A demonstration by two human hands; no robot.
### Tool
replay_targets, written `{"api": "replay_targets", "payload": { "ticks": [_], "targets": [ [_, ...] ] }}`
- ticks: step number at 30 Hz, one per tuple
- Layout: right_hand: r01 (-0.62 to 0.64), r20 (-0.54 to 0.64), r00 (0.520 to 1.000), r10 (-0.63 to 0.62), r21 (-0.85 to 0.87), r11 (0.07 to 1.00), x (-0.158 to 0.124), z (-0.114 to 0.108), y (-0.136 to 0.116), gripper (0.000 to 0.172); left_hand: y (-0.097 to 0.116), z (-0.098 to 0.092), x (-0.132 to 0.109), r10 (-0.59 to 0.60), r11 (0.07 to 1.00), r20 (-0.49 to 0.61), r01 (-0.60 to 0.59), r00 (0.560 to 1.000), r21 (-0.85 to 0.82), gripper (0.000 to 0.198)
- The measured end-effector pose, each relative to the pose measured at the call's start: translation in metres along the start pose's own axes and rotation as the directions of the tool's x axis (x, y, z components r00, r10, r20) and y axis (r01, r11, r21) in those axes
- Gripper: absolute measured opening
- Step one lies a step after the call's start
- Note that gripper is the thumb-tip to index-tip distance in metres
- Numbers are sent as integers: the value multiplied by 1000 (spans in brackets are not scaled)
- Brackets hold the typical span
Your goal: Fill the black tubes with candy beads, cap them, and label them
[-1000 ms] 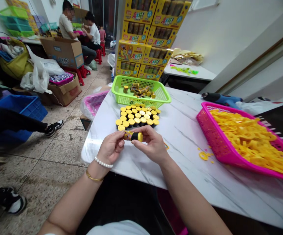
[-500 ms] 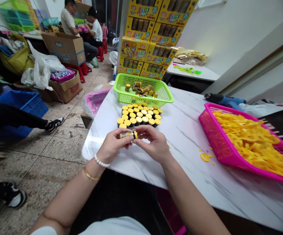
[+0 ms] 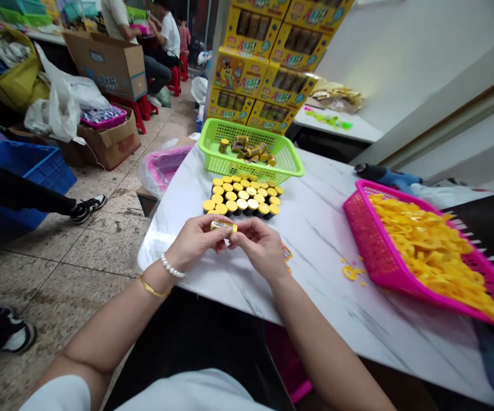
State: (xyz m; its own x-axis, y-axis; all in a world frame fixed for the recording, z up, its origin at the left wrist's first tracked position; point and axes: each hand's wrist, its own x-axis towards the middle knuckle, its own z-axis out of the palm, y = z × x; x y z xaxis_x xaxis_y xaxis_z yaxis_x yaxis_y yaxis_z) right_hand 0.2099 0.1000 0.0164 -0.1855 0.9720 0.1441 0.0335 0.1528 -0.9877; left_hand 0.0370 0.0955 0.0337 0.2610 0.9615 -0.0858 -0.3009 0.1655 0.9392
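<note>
A small yellow-labelled tube point(image 3: 222, 225) lies sideways between my hands, above the near part of the white marbled table point(image 3: 315, 251). My left hand point(image 3: 198, 241) is closed on its left part, thumb along the near side. The fingertips of my right hand point(image 3: 260, 245) pinch the right end, at the yellow rim. Just beyond my hands stand several dark tubes with yellow caps point(image 3: 247, 197), packed upright in rows. Behind them a green basket point(image 3: 213, 162) holds several loose tubes.
A pink basket point(image 3: 367, 251) of yellow plastic rings stands at the right, with loose rings point(image 3: 350, 273) beside it. A blue tool point(image 3: 390, 176) lies behind it. Stacked yellow boxes point(image 3: 242, 74) rise behind the green basket. People sit at the back left; a blue crate point(image 3: 37, 171) is left.
The tube has turned slightly in my fingers, and my right fingers now cover more of its right end. The view has shifted a little, and an orange-edged card shows beside my right hand.
</note>
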Motion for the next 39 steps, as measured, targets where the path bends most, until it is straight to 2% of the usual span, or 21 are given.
{"api": "replay_targets", "payload": {
  "ticks": [2,4,6,10,16,19,21,22,24,26,28,30,32,34,36,39],
  "targets": [
    [17,76,997,-20,41,999,1,-3,-3,35,-2,-2,3,-46,998,6,46,999,-42,42],
    [39,180,982,-51,70,997,2,-6,-7,43,-5,-6,3,-82,993,4,82,997,-83,48],
    [50,231,971,-66,73,996,3,-7,-10,43,-7,-9,0,-125,986,23,127,992,-112,51],
    [1,207,978,-26,120,993,2,-4,-7,33,-10,-8,-5,-186,954,110,207,976,-218,48],
    [2,183,983,-32,162,987,-9,2,3,23,-19,-2,-8,-237,924,85,252,968,-287,51],
    [53,84,995,-57,53,997,15,-6,-9,23,-20,-4,-9,-284,900,46,283,958,-332,53],
    [152,-52,986,-156,-69,986,49,-18,-27,26,-20,-5,-11,-297,897,30,289,955,-333,55],
    [221,-106,966,-236,-141,965,67,-26,-38,29,-20,-6,-12,-294,902,34,289,955,-320,55],
    [287,-101,937,-335,-324,901,98,-45,-57,46,-20,-6,-13,-274,917,53,278,960,-287,54],
    [259,-74,941,-332,-478,839,106,-61,-68,48,-21,-5,-14,-254,929,77,265,964,-259,54],
    [204,-25,962,-271,-595,778,85,-71,-67,33,-22,-4,-15,-228,938,86,242,970,-249,52],
    [170,39,979,-200,-695,698,45,-79,-53,18,-24,-4,-16,-200,945,88,216,976,-245,50],
    [147,60,986,-156,-752,643,0,-89,-31,16,-25,-3,-16,-179,952,91,196,980,-234,47],
    [63,-1,995,-97,-757,651,-35,-99,-6,16,-26,-1,-15,-170,960,101,187,980,-206,44],
    [1,-65,995,-71,-728,686,-55,-105,14,16,-26,2,-14,-164,970,107,180,981,-162,42],
    [24,-71,991,-111,-733,680,-58,-106,26,15,-26,9,-13,-144,987,72,148,987,-66,40]
  ]
}}
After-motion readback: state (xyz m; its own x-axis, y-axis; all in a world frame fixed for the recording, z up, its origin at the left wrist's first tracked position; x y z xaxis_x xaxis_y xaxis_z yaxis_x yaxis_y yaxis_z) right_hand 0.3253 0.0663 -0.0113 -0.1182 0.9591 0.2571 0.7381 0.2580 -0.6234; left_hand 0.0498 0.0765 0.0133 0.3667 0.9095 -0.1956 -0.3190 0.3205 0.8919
